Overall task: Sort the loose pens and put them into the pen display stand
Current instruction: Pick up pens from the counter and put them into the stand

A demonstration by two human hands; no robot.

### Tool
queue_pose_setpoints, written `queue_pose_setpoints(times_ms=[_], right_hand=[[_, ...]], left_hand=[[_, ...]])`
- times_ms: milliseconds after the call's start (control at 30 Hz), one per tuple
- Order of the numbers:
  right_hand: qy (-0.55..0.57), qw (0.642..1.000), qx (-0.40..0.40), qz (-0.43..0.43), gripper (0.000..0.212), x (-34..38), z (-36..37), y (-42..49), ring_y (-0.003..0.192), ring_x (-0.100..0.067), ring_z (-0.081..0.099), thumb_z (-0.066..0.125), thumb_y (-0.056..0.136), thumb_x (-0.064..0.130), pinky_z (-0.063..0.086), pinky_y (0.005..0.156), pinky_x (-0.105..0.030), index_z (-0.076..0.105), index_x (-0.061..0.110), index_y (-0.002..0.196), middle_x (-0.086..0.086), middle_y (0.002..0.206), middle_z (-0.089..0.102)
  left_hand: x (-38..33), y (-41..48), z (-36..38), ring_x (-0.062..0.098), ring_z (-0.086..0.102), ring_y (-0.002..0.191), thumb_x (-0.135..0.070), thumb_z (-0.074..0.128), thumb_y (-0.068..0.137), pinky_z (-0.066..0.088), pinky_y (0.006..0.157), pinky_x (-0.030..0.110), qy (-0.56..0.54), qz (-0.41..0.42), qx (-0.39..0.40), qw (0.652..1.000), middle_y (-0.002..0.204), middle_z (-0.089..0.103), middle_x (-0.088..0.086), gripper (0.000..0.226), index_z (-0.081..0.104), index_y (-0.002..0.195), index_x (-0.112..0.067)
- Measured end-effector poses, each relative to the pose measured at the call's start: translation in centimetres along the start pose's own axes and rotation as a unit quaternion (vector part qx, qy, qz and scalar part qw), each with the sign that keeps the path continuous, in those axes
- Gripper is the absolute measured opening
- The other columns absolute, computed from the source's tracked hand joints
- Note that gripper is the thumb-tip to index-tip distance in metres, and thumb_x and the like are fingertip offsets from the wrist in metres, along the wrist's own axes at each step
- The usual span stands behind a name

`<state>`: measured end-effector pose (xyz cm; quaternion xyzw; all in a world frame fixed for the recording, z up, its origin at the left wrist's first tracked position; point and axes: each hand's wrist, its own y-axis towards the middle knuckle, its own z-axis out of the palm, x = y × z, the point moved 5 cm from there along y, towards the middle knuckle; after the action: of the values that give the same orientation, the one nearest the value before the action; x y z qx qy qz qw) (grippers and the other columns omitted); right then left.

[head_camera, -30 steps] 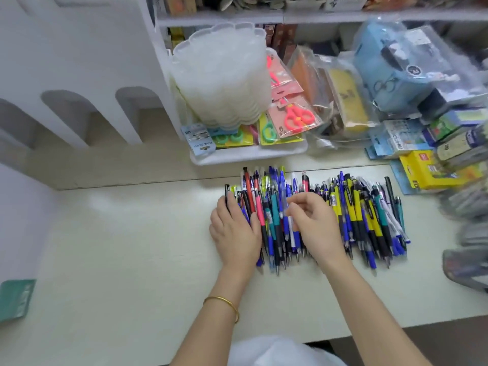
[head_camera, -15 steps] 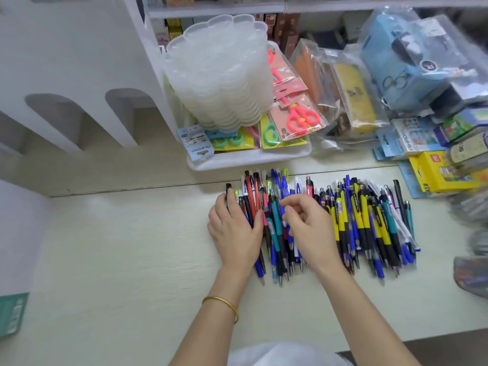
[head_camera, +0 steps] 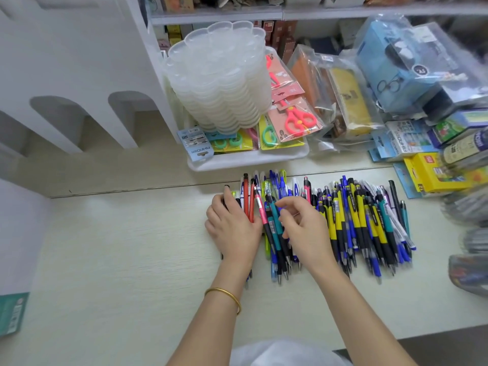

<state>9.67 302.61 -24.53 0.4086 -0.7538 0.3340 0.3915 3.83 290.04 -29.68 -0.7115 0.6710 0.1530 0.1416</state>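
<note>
Lying under left hand (head_camera: pixel 232 229), pens (head_camera: pixel 356 220)

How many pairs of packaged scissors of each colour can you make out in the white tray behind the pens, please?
Coral-pink scissors: 2 (one partly hidden behind the clear stand)
Green scissors: 2
Total: 4 pairs; a pink sliver between the green ones is too hidden to count.

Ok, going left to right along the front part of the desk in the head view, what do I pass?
Teal packet at the left edge → left hand → right hand → yellow-and-black pens → dark pouch, blurred, at the right edge.
</note>
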Motion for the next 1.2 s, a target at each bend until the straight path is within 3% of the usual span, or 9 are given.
queue_pose_setpoints(times_ms=[267, 400, 500, 667, 800, 867, 933, 1067, 1200], right_hand=[[0.015, 1.000, -0.005, 0.005, 0.020, -0.1, -0.1, 0.1, 0.069, -0.010, 0.057, 0.050, 0.094, 0.009, 0.051, 0.061, -0.027, 0.060, 0.024, 0.101, 0.008, 0.085, 0.061], [0.016, 1.000, -0.006, 0.005, 0.020, 0.0, -0.1, 0.0, 0.067, -0.014, 0.059, 0.050, 0.094, 0.009, 0.051, 0.062, -0.030, 0.060, 0.024, 0.101, 0.007, 0.084, 0.060], [0.014, 1.000, -0.005, 0.005, 0.020, 0.2, -0.1, -0.2, 0.066, -0.018, 0.060, 0.050, 0.094, 0.009, 0.054, 0.064, -0.037, 0.060, 0.024, 0.101, 0.006, 0.084, 0.061], [0.011, 1.000, 0.001, 0.007, 0.019, 0.4, -0.1, -0.2, 0.067, -0.019, 0.061, 0.050, 0.094, 0.010, 0.055, 0.066, -0.041, 0.060, 0.024, 0.101, 0.005, 0.085, 0.061], [0.011, 1.000, -0.003, 0.012, 0.019, 0.4, -0.3, -0.3, 0.067, -0.021, 0.062, 0.050, 0.094, 0.009, 0.055, 0.066, -0.042, 0.061, 0.023, 0.101, 0.003, 0.084, 0.062], [0.015, 1.000, -0.009, 0.019, 0.020, 0.4, -0.6, -0.3, 0.064, -0.023, 0.061, 0.050, 0.094, 0.008, 0.055, 0.064, -0.043, 0.061, 0.023, 0.099, 0.001, 0.083, 0.062], [0.017, 0.999, -0.013, 0.025, 0.019, 0.4, -1.0, -0.3, 0.060, -0.021, 0.058, 0.049, 0.094, 0.008, 0.053, 0.062, -0.040, 0.061, 0.021, 0.100, 0.001, 0.082, 0.062], [0.034, 0.999, -0.007, 0.033, 0.019, 0.7, -1.4, -0.4, 0.059, -0.012, 0.055, 0.048, 0.094, 0.007, 0.051, 0.055, -0.027, 0.060, 0.022, 0.097, -0.004, 0.085, 0.063], [0.080, 0.996, 0.025, 0.038, 0.020, 1.7, -0.5, -0.8, 0.050, -0.007, 0.053, 0.048, 0.093, 0.004, 0.047, 0.048, -0.022, 0.061, 0.019, 0.095, -0.010, 0.082, 0.063]], left_hand=[[0.5, 0.7, -1.3, 0.035, 0.049, 0.101, -0.012, 0.072, 0.074, 0.044, 0.085, 0.039, 0.002, -0.009, 0.039, 0.999, 0.120, 0.050, 0.022, 0.079, 0.032, 0.142, 0.000], [0.9, 1.0, -1.6, 0.032, 0.048, 0.108, -0.011, 0.062, 0.085, 0.044, 0.088, 0.036, 0.017, -0.008, 0.066, 0.998, 0.124, 0.049, 0.019, 0.076, 0.019, 0.148, -0.004], [0.9, 0.8, -1.8, 0.030, 0.050, 0.107, -0.011, 0.059, 0.089, 0.047, 0.082, 0.035, 0.026, -0.012, 0.074, 0.997, 0.120, 0.052, 0.016, 0.073, 0.017, 0.148, -0.006], [1.1, 1.3, -2.2, 0.030, 0.058, 0.100, -0.014, 0.067, 0.085, 0.049, 0.075, 0.036, 0.014, -0.027, 0.096, 0.995, 0.111, 0.059, 0.015, 0.071, 0.026, 0.142, -0.007], [1.5, 1.1, -2.6, 0.029, 0.061, 0.082, -0.009, 0.065, 0.082, 0.053, 0.064, 0.038, -0.081, -0.037, 0.091, 0.992, 0.096, 0.059, 0.011, 0.045, 0.038, 0.118, -0.008], [1.8, 0.8, -2.7, 0.021, 0.060, 0.073, -0.009, 0.066, 0.083, 0.052, 0.056, 0.031, -0.172, -0.062, 0.109, 0.977, 0.091, 0.059, 0.005, 0.039, 0.037, 0.109, -0.012], [2.0, 0.5, -2.9, 0.012, 0.056, 0.068, -0.008, 0.065, 0.085, 0.048, 0.052, 0.022, -0.256, -0.096, 0.143, 0.951, 0.085, 0.056, -0.001, 0.042, 0.037, 0.115, -0.014], [2.5, 0.2, -3.7, 0.017, 0.056, 0.072, -0.009, 0.062, 0.086, 0.052, 0.052, 0.024, -0.373, -0.147, 0.213, 0.891, 0.093, 0.057, 0.005, 0.040, 0.040, 0.117, -0.022], [1.6, -0.2, -5.0, 0.019, 0.062, 0.072, -0.012, 0.063, 0.089, 0.054, 0.063, 0.031, -0.476, -0.153, 0.296, 0.814, 0.094, 0.065, 0.010, 0.027, 0.050, 0.112, -0.018]])
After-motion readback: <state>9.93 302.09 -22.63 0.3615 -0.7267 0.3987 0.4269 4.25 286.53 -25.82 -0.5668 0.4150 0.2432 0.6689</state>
